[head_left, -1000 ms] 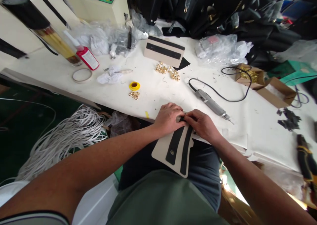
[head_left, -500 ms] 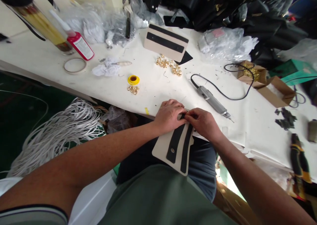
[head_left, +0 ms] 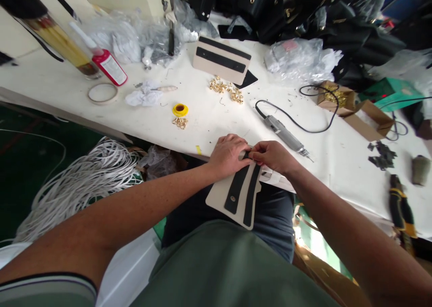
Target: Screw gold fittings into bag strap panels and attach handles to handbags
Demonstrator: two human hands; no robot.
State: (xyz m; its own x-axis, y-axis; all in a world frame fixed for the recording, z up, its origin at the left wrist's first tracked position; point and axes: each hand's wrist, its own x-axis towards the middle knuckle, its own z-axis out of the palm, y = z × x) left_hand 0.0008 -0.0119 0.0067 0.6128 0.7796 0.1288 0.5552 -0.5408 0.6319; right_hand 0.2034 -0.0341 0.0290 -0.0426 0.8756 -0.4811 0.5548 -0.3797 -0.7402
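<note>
Evidently L hand (head_left: 229, 156) holds panel (head_left: 245, 192) by far end, prob. for steadiness; R hand (head_left: 272, 156) pinches there, exact pt. hidden.

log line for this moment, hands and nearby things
left hand: holding beige panel with black strips | right hand: pinching at panel's far end | bench: gray rotary tool, yellow ring, gold fittings

A beige panel (head_left: 244, 194) with two lengthwise black strips (head_left: 238, 181), one bearing a round metal stud (head_left: 232, 198), lies over the lap (head_left: 275, 219), its far end at the counter (head_left: 216, 122).
</note>
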